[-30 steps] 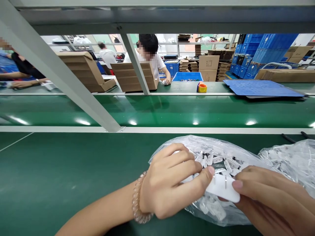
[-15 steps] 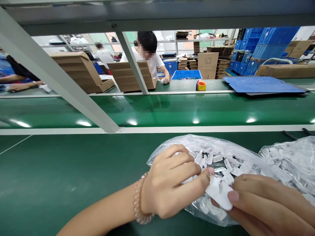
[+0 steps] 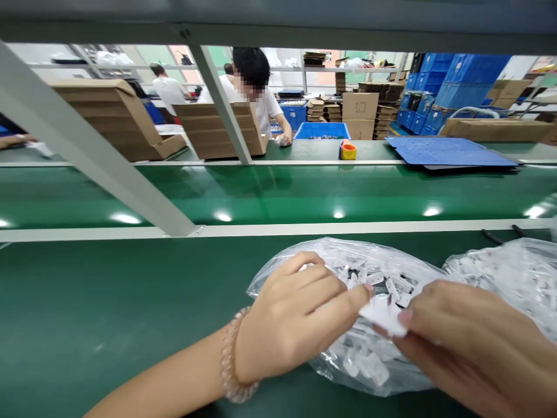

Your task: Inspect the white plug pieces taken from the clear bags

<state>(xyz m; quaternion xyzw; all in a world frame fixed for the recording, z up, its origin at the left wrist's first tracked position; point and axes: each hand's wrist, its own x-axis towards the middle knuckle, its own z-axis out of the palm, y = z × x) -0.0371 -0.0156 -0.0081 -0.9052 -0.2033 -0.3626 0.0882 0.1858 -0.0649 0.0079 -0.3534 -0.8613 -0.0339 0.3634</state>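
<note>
White piece (image 3: 383, 316) between right fingers (image 3: 424, 320)

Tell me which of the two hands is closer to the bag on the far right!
Right. The right hand is just in front of that bag, partly covering it in view; the left hand is farther left, over the other bag.

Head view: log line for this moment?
right hand: pinching white plastic plate | left hand: at plate's edge, contact unclear | beneath: clear plastic bag, white parts inside
</note>
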